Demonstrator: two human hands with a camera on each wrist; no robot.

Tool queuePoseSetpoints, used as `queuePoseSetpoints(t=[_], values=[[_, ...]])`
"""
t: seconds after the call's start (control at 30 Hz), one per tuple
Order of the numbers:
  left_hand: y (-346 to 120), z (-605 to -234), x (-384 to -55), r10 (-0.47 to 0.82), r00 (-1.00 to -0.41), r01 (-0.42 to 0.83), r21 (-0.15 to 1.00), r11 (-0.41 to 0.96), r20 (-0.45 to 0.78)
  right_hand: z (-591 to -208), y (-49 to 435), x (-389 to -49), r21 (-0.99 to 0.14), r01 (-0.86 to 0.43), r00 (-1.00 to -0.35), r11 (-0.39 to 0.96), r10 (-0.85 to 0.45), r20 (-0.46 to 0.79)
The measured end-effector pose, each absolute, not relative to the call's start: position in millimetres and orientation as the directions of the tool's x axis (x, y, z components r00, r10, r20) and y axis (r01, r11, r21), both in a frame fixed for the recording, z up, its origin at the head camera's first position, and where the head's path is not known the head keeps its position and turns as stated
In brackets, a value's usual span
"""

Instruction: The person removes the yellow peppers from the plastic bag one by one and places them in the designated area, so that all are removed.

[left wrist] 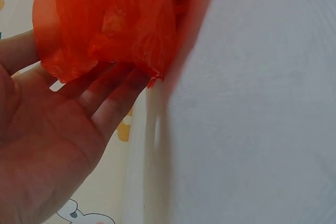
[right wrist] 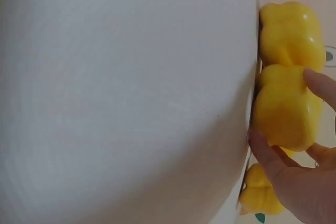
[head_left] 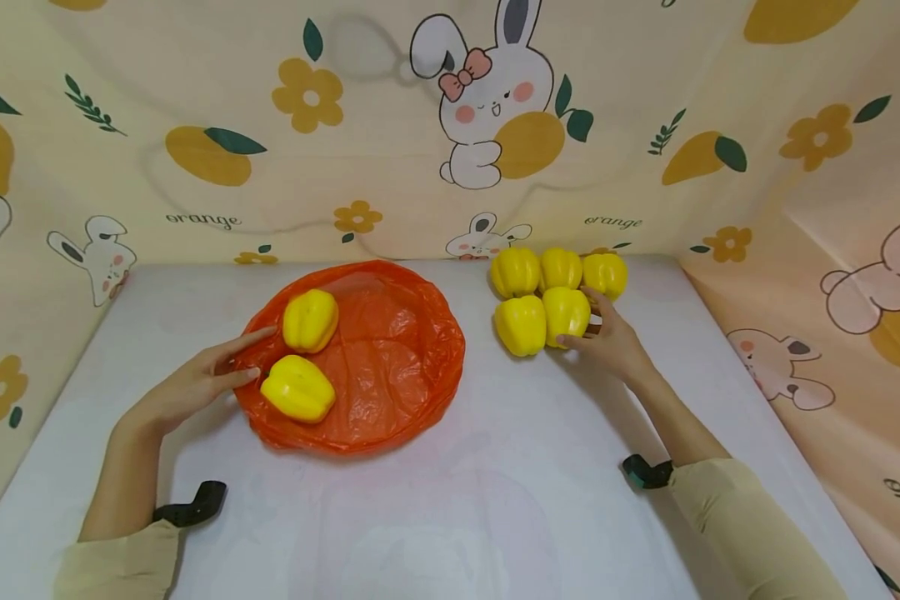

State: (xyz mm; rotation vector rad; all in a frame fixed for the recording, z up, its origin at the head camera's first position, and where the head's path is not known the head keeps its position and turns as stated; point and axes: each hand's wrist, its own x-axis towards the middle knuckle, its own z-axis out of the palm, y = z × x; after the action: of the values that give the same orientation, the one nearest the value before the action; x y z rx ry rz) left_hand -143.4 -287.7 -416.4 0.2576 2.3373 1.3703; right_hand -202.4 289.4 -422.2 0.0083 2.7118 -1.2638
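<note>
My left hand (head_left: 176, 392) is at the left rim of a round, spread red plastic bag (head_left: 378, 375), its fairly straight fingers touching the film. In the left wrist view, the bag (left wrist: 115, 19) hangs over the fingertips and partly hides them. One yellow bell pepper (head_left: 311, 321) lies in the bag by those fingers, with another yellow bell pepper (head_left: 298, 389) in front of it. At the right, my right hand (head_left: 607, 337) grips a yellow bell pepper (head_left: 566, 317) from its right side. The right wrist view has the gripped pepper (right wrist: 286, 108) between thumb and fingers.
Several more yellow bell peppers stand close around the gripped one: a front-left pepper (head_left: 521, 325) and a back row with a left pepper (head_left: 515, 272), middle pepper (head_left: 561, 268) and right pepper (head_left: 605, 273). A patterned cloth (head_left: 390, 167) rises behind the white table (head_left: 435, 517).
</note>
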Motion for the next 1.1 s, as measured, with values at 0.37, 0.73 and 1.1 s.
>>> queuePoseSetpoints(t=[0.37,0.73,1.1], values=[[-287,-416,-143,0.362,-0.895,-0.044,0.861,0.506,-0.259,-422,294,-201,-0.78,-0.021,-0.997,0.626,-0.07,-0.03],[-284,-416,-146,0.364,-0.895,-0.04,0.859,0.51,-0.257,-412,275,-204,-0.744,-0.25,-0.961,0.619,-0.063,0.27],[-281,-414,-150,0.377,-0.895,-0.017,0.86,0.509,-0.24,-390,233,-212,-0.692,-0.334,-0.935,0.641,-0.131,0.329]])
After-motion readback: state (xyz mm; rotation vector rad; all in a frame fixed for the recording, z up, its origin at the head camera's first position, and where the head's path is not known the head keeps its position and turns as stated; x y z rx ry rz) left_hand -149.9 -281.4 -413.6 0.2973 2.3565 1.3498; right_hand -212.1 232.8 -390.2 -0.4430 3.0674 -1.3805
